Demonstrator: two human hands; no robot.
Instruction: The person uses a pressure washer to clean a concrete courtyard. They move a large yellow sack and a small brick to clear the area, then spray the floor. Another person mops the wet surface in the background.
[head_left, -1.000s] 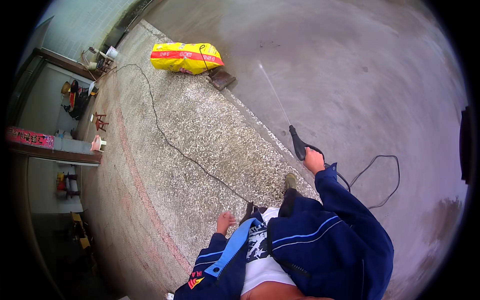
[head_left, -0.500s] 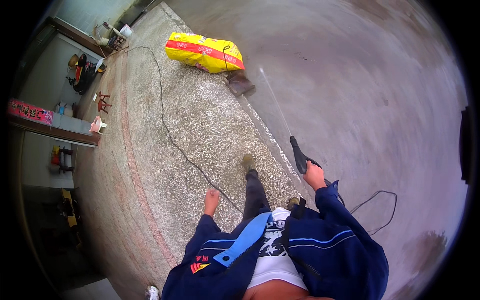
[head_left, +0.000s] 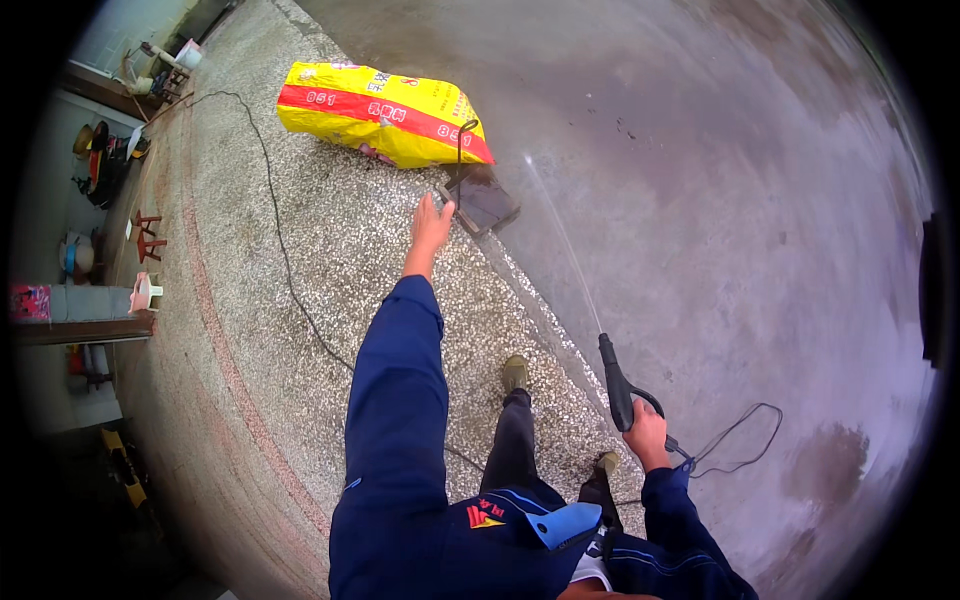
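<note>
My right hand (head_left: 646, 434) is wrapped round the grip of a black pressure washer gun (head_left: 615, 385), which shoots a thin white jet of water forward onto the wet concrete. My left arm is stretched forward. At its end, my left hand (head_left: 430, 232) has its fingers apart, close beside a dark brown, square-edged pan (head_left: 485, 203) with a thin black looped handle, like a dustpan. Whether the fingertips touch it I cannot tell. Just behind the pan lies a full-looking yellow and red sack (head_left: 385, 115) on its side.
A thin black hose or cable (head_left: 275, 220) snakes across the pebbled floor to my left. Another black hose loop (head_left: 745, 430) lies on the concrete at right. A low edge (head_left: 540, 310) divides the two surfaces. Small stools (head_left: 148, 238) stand far left by doorways.
My left hand has reached forward from near my body to the pan. The gun has come lower and nearer in view, still spraying. The sack and pan appear closer.
</note>
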